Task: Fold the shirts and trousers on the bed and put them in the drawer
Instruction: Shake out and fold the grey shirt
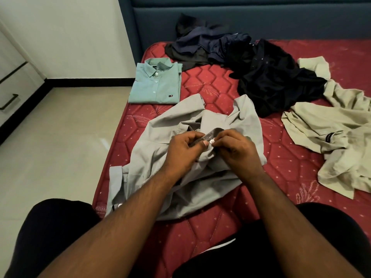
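A grey shirt point(158, 137) lies spread and rumpled on the red mattress point(281, 163) in front of me. My left hand point(183, 152) and my right hand point(236, 152) both pinch its front placket at a white button point(211, 141). A folded teal shirt point(155, 84) lies beyond it near the bed's left edge. Dark navy and black clothes point(267, 77) are heaped toward the headboard. Beige clothes point(339, 133) lie crumpled at the right. White drawers point(12, 87) with black handles stand at the far left.
The blue padded headboard point(241, 23) closes the far side of the bed. Pale tiled floor point(54, 147) runs along the bed's left side up to the drawers. My dark-clad knees are at the bottom of the view.
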Available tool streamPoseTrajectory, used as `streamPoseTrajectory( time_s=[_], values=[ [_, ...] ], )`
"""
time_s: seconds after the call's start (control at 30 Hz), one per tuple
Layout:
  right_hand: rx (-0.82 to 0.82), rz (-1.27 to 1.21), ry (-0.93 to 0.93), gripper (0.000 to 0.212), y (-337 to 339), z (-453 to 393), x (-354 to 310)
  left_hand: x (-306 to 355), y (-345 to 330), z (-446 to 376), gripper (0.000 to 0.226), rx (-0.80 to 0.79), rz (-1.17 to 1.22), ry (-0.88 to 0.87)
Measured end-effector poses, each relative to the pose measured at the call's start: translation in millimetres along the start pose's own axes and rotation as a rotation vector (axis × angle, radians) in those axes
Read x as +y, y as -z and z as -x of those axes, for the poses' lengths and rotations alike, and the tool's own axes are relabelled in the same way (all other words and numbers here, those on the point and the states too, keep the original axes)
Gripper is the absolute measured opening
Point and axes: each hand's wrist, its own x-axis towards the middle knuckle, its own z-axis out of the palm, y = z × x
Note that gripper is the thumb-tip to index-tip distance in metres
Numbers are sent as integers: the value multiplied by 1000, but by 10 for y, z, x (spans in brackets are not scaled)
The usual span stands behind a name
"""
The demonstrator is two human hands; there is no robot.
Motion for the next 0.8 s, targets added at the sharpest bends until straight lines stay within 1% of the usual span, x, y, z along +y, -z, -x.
streamPoseTrajectory(
  time_s=[0.07,0.13,0.27,0.47,0.6,0.67,0.73,0.8],
  values=[
    [-2,16,5,4,-6,-5,-3,15,-3,6,11,-20,-76,-39],
    [4,29,5,4,-8,2,-16,8,4,-9,12,-51,-142,-78],
    [24,46,10,2,2,15,-29,-11,37,-42,13,-78,-148,-53],
    [35,59,-26,4,-30,17,-35,-49,89,-64,24,-121,-51,43],
    [28,117,-4,7,-29,28,-63,-21,103,-47,19,-167,144,156],
    [39,143,9,10,-33,32,-64,-15,108,-51,17,-180,179,195],
    [40,153,1,10,-44,40,-61,-26,118,-55,16,-186,178,202],
    [19,147,-7,8,-60,38,-55,-50,116,-37,16,-162,152,171]
  ],
)
